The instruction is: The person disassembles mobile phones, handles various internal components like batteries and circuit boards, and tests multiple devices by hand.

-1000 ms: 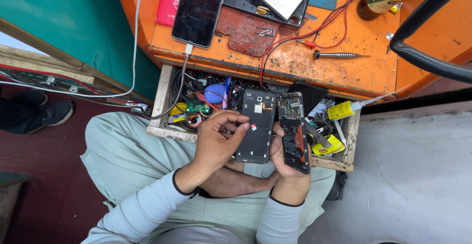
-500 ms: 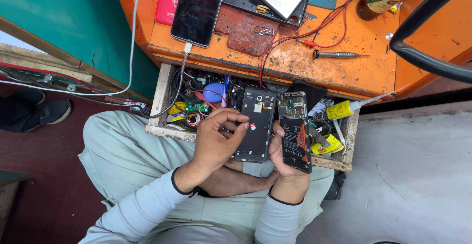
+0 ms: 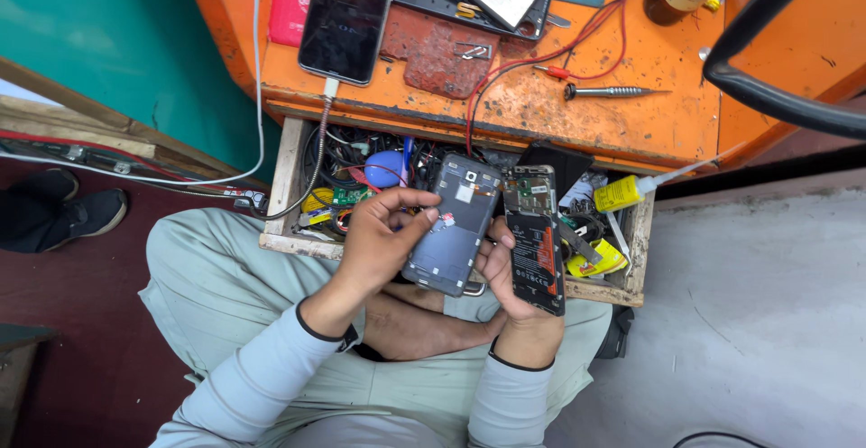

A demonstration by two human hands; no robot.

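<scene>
Single head-worn view, looking steeply down from above seated person's lap. Orange surface (image 3: 559, 105) fills upper frame, its near edge above open drawer (image 3: 287, 168). Both hands close below lens, mid-frame. No second view to share scene.

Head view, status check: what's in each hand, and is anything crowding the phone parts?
Left hand pinching the grey back cover. Right hand gripping the opened phone body. Both held over the cluttered wooden drawer; nothing blocking.

The drawer (image 3: 287, 186) under the bench's (image 3: 631, 114) front edge is crammed with wires and tubes (no bare gap); bare bench lies beyond the screwdriver (image 3: 613, 92) toward the right edge.
</scene>
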